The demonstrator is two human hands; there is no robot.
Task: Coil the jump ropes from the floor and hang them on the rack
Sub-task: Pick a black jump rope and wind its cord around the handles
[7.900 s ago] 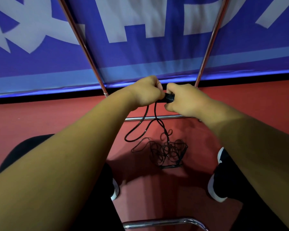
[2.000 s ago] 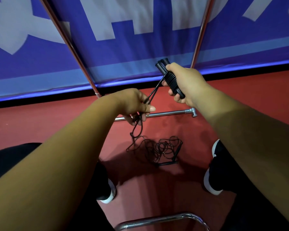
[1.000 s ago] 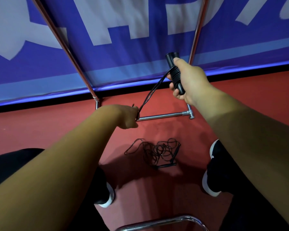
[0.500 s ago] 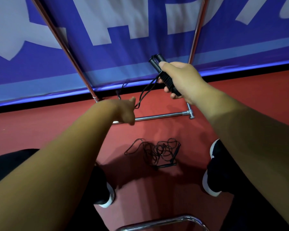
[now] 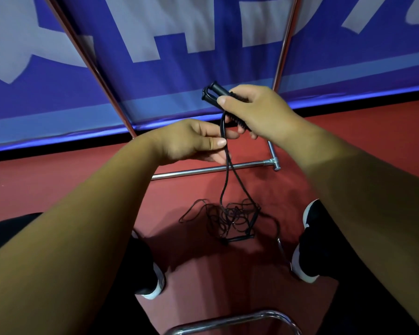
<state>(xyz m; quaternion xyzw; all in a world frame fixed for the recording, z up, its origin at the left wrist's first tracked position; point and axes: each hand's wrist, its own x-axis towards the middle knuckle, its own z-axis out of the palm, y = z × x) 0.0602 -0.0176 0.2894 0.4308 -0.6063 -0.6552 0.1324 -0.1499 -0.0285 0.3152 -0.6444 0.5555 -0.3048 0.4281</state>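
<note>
Coiling is in hand. Handles (image 5: 213,91) are gripped in the right hand (image 5: 259,112); the cord (image 5: 224,180), hanging toward the floor tangle (image 5: 230,216), is pinched by the left hand (image 5: 191,141). A loop is judged due next.

1. We take this for a sports hall or gym: a smooth red sports floor (image 5: 34,180) spreads beneath us.
2. Along the floor's far edge runs a blue banner with huge white letters (image 5: 203,76), of the courtside kind.
3. A chrome tube rack (image 5: 203,169) stands before the banner, with its base bar flat on the floor.
4. A tangle of thin black jump ropes (image 5: 228,216) lies near that bar.
5. Black trainers with white soles (image 5: 310,223) flank the tangle.
</note>
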